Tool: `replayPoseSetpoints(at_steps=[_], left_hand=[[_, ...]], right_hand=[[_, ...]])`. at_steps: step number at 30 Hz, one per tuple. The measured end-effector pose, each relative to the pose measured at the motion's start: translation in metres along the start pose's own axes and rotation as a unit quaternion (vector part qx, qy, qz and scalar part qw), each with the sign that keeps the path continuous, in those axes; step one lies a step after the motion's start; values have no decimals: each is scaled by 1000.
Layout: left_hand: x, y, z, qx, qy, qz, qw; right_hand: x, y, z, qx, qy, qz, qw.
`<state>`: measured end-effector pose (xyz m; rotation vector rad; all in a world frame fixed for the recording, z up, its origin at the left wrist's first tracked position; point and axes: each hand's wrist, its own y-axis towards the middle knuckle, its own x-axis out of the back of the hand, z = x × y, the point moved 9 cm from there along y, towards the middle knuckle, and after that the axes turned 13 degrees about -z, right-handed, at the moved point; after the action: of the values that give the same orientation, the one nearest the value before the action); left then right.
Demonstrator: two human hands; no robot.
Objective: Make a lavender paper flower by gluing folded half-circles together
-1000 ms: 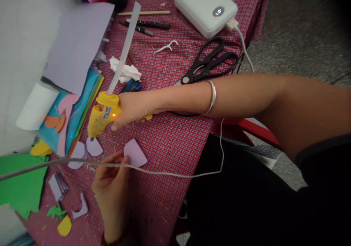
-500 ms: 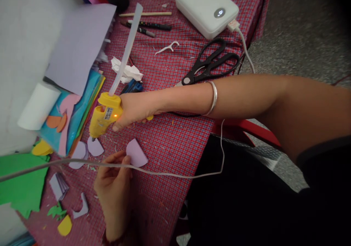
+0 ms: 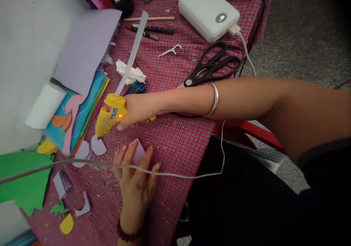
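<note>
Head cam: L fingers spread over lilac pc inside tbl edge, R fingers round glue gun.

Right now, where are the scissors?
In the head view, the scissors lie right of centre in the upper half, between the power bank and the right forearm, which hides most of their blades.

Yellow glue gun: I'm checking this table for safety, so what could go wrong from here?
The glue gun in the right hand shows a lit orange light, so its tip may be hot; the left hand, spread nearby, could get burned. Excess glue might drip onto the lilac piece beneath the tip. The pale cable crossing in front of the left hand could snag.
</note>
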<state>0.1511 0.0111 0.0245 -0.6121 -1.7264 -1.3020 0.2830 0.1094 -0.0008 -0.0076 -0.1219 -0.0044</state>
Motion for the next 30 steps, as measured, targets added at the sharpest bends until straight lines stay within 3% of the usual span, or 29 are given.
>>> replayPoseSetpoints(at_steps=[17, 21, 24, 30], left_hand=[[-5, -4, 16, 74, -23, -2, 997], [4, -10, 40, 166, -15, -44, 985], [4, -15, 60, 228, 44, -22, 972], [-1, -15, 64, 240, 76, -3, 968]], right_hand=[[0, 3, -2, -5, -4, 1, 1000], [2, 2, 0, 5, -11, -4, 1000], [3, 1, 0, 1, -19, -3, 1000], [2, -3, 0, -2, 11, 8, 1000]])
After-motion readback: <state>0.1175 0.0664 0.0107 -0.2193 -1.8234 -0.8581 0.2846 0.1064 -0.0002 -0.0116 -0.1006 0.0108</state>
